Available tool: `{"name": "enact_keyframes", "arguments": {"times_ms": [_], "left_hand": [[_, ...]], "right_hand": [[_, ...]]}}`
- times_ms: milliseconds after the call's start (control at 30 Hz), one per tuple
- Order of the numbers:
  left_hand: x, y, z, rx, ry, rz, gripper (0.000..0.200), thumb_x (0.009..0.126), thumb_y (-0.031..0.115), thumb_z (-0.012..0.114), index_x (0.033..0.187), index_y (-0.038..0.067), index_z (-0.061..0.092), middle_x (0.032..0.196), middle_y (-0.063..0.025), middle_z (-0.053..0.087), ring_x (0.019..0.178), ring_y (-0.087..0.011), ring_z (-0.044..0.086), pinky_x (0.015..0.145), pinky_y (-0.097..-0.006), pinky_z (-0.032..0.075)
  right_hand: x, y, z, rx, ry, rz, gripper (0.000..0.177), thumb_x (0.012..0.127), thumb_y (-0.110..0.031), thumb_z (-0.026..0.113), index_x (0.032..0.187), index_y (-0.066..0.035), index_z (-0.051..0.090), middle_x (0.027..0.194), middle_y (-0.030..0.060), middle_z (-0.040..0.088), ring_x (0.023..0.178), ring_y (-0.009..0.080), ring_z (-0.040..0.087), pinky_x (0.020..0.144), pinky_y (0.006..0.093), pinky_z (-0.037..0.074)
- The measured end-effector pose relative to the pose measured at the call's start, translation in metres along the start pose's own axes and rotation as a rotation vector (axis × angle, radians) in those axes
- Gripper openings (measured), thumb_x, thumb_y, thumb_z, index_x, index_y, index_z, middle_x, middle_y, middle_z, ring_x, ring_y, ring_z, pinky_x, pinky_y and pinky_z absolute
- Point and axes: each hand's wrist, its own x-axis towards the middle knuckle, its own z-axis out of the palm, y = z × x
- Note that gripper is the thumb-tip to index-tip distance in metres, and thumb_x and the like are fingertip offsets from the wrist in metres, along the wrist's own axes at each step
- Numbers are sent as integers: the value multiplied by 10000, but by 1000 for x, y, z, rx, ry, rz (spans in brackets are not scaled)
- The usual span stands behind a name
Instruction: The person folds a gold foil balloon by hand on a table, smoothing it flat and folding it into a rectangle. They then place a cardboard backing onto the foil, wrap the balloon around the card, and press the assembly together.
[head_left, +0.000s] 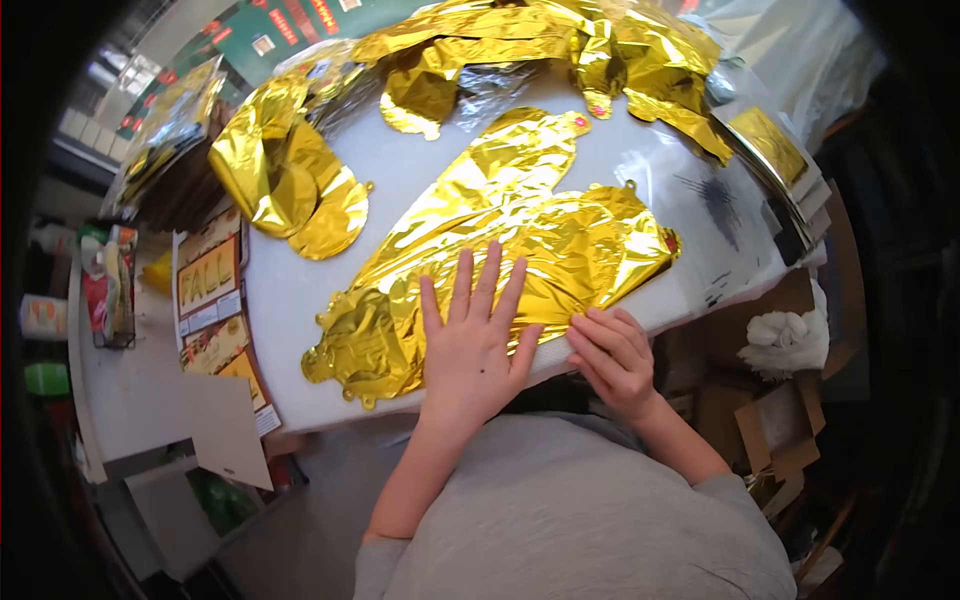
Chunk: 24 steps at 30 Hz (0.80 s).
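A flat, crinkled gold foil balloon [500, 225] lies across the white padded table [655, 320] in front of me. My left hand [470, 350] rests palm down on its near part, fingers spread and holding nothing. To the right, my right hand [615, 360] pinches the balloon's near edge between thumb and fingers, by the table's front edge. The balloon's left end is rumpled and has small tabs. Another gold foil piece [290, 185] lies folded at the left, apart from the one under my hands.
More gold foil pieces [480, 40] are heaped along the back. Printed cards reading FALL [208, 285] lie at the left edge, near stacked packages [165, 150]. An open cardboard box [780, 430] and a white cloth [790, 335] are low at the right.
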Motion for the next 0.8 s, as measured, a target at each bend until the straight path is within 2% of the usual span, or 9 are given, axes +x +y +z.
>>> {"name": "enact_keyframes", "arguments": {"times_ms": [67,233,300,467,567,667,700,733,800], "left_hand": [[0,0,2,-21,20,18,682,1033,444,582,1647,195,419,1734,-96,336,1606,-340,278,1278,-650,106],[-3,-3,3,-54,58,4,682,1029,451,585,1636,181,432,1722,-101,353,1592,-348,302,1272,-659,125],[-3,-3,3,-76,57,24,679,1028,450,587,1627,166,441,1715,-106,364,1587,-348,310,1272,-663,126],[-2,-2,4,-83,64,36,675,1028,456,578,1621,160,451,1715,-107,363,1588,-343,309,1274,-666,121],[-3,-2,4,-55,57,37,677,1029,454,572,1627,165,442,1720,-104,354,1591,-338,306,1276,-661,121],[-3,-2,2,-35,52,26,678,1031,450,570,1632,166,436,1724,-100,348,1593,-335,305,1282,-649,121],[-2,-1,2,-37,60,26,678,1031,450,570,1632,166,436,1724,-100,348,1593,-335,305,1282,-649,121],[-3,-2,3,-41,58,26,676,1032,450,569,1630,163,438,1724,-101,348,1594,-336,303,1281,-651,123],[-4,-3,3,-44,64,22,675,1033,449,569,1629,161,440,1723,-102,348,1594,-337,302,1280,-652,125]], "right_hand": [[-4,1,1,-45,-9,27,294,921,-139,791,1198,-39,786,1273,104,747,1257,297,671,1183,460,419],[-12,8,-3,-69,-62,2,254,978,-116,711,1207,-29,777,1304,121,743,1305,328,650,1227,481,365],[-14,13,-6,-120,0,7,245,995,-114,680,1201,-23,776,1292,124,751,1298,344,651,1237,486,350],[33,30,-29,-121,88,22,198,972,-82,681,1127,-21,789,1081,105,755,1165,342,678,1168,541,424],[109,41,-35,-148,-15,3,290,885,11,744,1168,-49,765,1127,110,739,1140,354,681,1103,511,488],[181,79,-7,-46,-228,-143,304,925,-3,707,1221,-66,732,1147,106,730,1137,342,671,1008,456,536],[200,90,9,-35,-281,-238,359,923,13,692,1268,-80,713,1234,100,714,1146,337,670,982,434,544],[218,101,24,-15,-401,-307,413,916,35,676,1308,-92,695,1311,97,689,1176,332,661,997,432,541],[242,109,53,11,-550,-316,421,891,-1,712,1296,-113,705,1312,80,685,1247,315,629,1043,443,513]]}}
